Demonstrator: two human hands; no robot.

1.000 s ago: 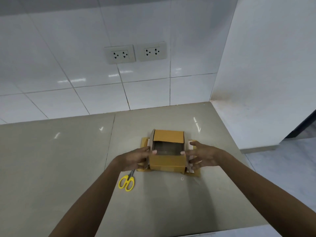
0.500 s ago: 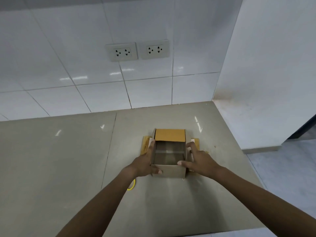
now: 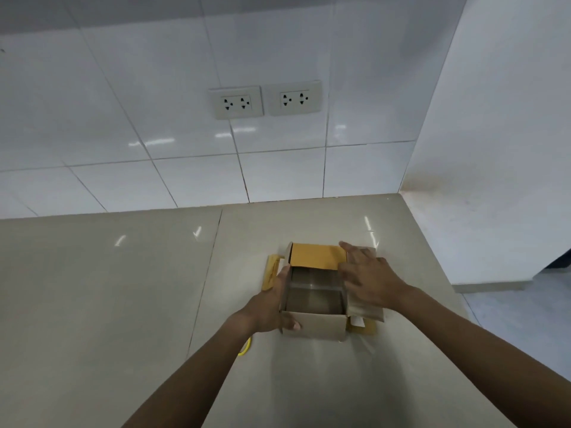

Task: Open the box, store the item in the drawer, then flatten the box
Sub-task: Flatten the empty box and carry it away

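Observation:
A small brown cardboard box (image 3: 313, 325) stands open on the grey counter, its inside bare as far as I can see. Its far flap (image 3: 315, 256) stands up, yellow-brown. My left hand (image 3: 272, 307) grips the box's left wall, thumb on the near face. My right hand (image 3: 367, 279) lies flat on the right side flap (image 3: 366, 310), pressing it outward and down. A yellow padded envelope (image 3: 270, 271) lies under the box, showing at the left and right.
Yellow scissors (image 3: 245, 347) lie on the counter by my left wrist, mostly hidden. The tiled wall with two sockets (image 3: 265, 100) rises behind. A white side wall (image 3: 494, 149) bounds the right. The counter edge (image 3: 457, 291) drops off at right.
My right hand has moved from the box's near right corner onto the right flap, which now lies folded outward. My left hand stays on the left wall. The camera has tilted slightly.

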